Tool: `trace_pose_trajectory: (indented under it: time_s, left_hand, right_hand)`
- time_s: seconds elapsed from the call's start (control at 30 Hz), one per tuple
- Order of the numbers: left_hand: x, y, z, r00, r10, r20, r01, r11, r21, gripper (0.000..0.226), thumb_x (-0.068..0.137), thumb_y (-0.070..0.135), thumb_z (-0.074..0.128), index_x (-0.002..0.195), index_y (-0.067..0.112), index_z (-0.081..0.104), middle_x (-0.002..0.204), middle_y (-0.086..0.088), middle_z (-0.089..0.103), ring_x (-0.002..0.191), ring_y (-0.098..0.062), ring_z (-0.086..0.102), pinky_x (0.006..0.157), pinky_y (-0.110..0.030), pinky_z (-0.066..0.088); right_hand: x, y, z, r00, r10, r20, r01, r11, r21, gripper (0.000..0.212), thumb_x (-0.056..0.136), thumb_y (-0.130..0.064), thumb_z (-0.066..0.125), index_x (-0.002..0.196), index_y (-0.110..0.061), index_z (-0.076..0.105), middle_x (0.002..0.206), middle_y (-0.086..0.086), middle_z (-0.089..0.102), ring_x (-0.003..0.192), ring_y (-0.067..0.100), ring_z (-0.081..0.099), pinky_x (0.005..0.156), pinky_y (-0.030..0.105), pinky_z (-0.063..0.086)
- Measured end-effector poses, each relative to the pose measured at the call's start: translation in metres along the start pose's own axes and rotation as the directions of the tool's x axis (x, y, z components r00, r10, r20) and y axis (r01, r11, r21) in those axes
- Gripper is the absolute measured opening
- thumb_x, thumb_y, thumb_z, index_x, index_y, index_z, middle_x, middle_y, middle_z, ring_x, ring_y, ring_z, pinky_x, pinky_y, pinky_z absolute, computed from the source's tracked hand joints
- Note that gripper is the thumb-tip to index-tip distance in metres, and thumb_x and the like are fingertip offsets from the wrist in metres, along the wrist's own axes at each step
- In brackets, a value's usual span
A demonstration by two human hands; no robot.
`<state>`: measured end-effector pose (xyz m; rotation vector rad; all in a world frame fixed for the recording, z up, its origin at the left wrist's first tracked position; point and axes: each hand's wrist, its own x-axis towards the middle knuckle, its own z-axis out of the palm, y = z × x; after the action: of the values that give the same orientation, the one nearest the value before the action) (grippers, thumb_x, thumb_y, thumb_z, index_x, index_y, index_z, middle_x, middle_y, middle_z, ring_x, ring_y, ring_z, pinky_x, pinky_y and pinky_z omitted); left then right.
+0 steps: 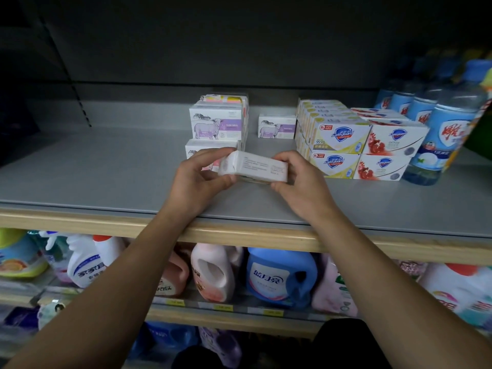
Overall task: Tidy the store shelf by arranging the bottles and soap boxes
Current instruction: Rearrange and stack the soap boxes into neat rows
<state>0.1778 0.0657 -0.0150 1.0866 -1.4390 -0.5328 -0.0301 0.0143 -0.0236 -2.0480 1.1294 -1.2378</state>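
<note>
Pinching a white soap box (pixel 253 168) at both ends, left hand (pixel 198 179) and right hand (pixel 300 179) should square it, probably printed-face forward, left of the Safeguard stack (pixel 335 147).

The grey shelf (pixel 93 169) lies bare across the frame's left half. At centre, the sheep-print boxes (pixel 217 123) stand stacked; right of them, past a narrow gap, Safeguard boxes (pixel 343 145) and blue bottles (pixel 436 134) crowd the right, seemingly to the back wall.
</note>
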Motion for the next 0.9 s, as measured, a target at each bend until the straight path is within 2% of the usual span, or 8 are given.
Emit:
trace_pose_trajectory:
  time_s: [0.13,0.27,0.4,0.5,0.6,0.7,0.8,0.9]
  left_hand:
    - [0.001,-0.003,-0.001,1.0,-0.023,-0.003,0.023,1.0,-0.009,0.045,0.079,-0.002,0.075,0.118,0.019,0.067,0.123,-0.009,0.065,0.076,-0.029,0.067,0.077,-0.036,0.06]
    - [0.002,-0.004,0.001,0.994,-0.111,0.01,0.112,0.988,-0.102,0.025,0.09,0.005,0.065,0.114,0.01,0.067,0.106,-0.015,0.069,0.068,-0.028,0.07,0.063,-0.043,0.061]
    - [0.004,-0.008,0.006,0.992,-0.126,0.005,0.125,0.984,0.131,0.021,0.089,0.016,0.068,0.11,0.021,0.067,0.101,0.007,0.069,0.062,-0.024,0.071,0.063,-0.046,0.06]
    - [0.006,-0.012,0.004,0.992,-0.09,-0.088,0.107,0.969,0.223,0.02,0.088,0.022,0.069,0.108,0.021,0.067,0.096,0.01,0.07,0.066,-0.021,0.07,0.067,-0.045,0.059]
    - [0.007,-0.011,0.001,0.986,-0.006,-0.166,0.06,0.945,0.323,0.022,0.088,0.025,0.067,0.109,0.02,0.068,0.097,0.008,0.07,0.071,-0.017,0.068,0.074,-0.037,0.058]
    - [0.011,-0.009,0.0,0.979,0.113,-0.172,-0.032,0.908,0.419,0.025,0.086,0.022,0.068,0.111,0.019,0.069,0.101,0.004,0.069,0.077,-0.013,0.065,0.075,-0.03,0.055]
    - [0.021,-0.011,-0.009,0.968,0.198,-0.151,-0.091,0.846,0.525,0.028,0.086,0.022,0.068,0.113,0.014,0.068,0.11,-0.003,0.067,0.087,-0.018,0.063,0.079,-0.03,0.052]
    - [0.037,-0.019,-0.024,0.967,0.228,-0.115,-0.097,0.743,0.662,0.035,0.085,0.023,0.068,0.117,0.01,0.066,0.118,-0.011,0.065,0.107,-0.034,0.057,0.09,-0.037,0.045]
  right_hand:
    - [-0.001,-0.002,0.001,0.999,-0.039,-0.018,0.038,0.999,-0.014,0.042,0.077,0.0,0.069,0.115,-0.017,0.061,0.111,0.0,0.067,0.105,0.017,0.063,0.093,0.041,0.051]
    - [-0.003,-0.005,0.002,0.992,-0.111,-0.057,0.108,0.993,-0.043,0.043,0.082,-0.012,0.073,0.122,-0.02,0.062,0.113,-0.003,0.064,0.099,0.009,0.06,0.087,0.026,0.05]
    - [-0.001,-0.003,-0.001,0.989,-0.106,-0.104,0.089,0.984,-0.154,0.043,0.084,-0.007,0.069,0.126,-0.015,0.063,0.12,0.0,0.059,0.107,0.015,0.056,0.092,0.02,0.041]
    - [0.001,-0.001,-0.002,0.991,-0.058,-0.12,0.029,0.973,-0.23,0.041,0.087,-0.006,0.066,0.127,-0.012,0.062,0.127,0.004,0.058,0.117,0.019,0.054,0.096,0.015,0.033]
    - [-0.001,-0.005,-0.002,0.988,-0.076,-0.137,0.023,0.935,-0.354,0.037,0.089,-0.01,0.066,0.126,-0.012,0.065,0.131,0.006,0.056,0.122,0.024,0.048,0.103,0.022,0.031]
    - [-0.008,-0.015,-0.003,0.944,-0.253,-0.211,0.086,0.808,-0.583,0.034,0.086,-0.014,0.067,0.121,-0.015,0.068,0.13,0.006,0.056,0.115,0.031,0.049,0.099,0.042,0.042]
    - [-0.016,-0.024,0.001,0.973,-0.217,-0.075,0.136,0.81,-0.571,0.043,0.089,-0.015,0.061,0.132,-0.017,0.059,0.136,0.0,0.051,0.106,0.029,0.059,0.085,0.043,0.052]
    - [-0.017,-0.021,0.011,0.989,-0.092,0.112,0.14,0.797,-0.587,0.059,0.092,-0.02,0.056,0.148,-0.02,0.038,0.15,-0.007,0.032,0.118,0.029,0.055,0.093,0.043,0.048]
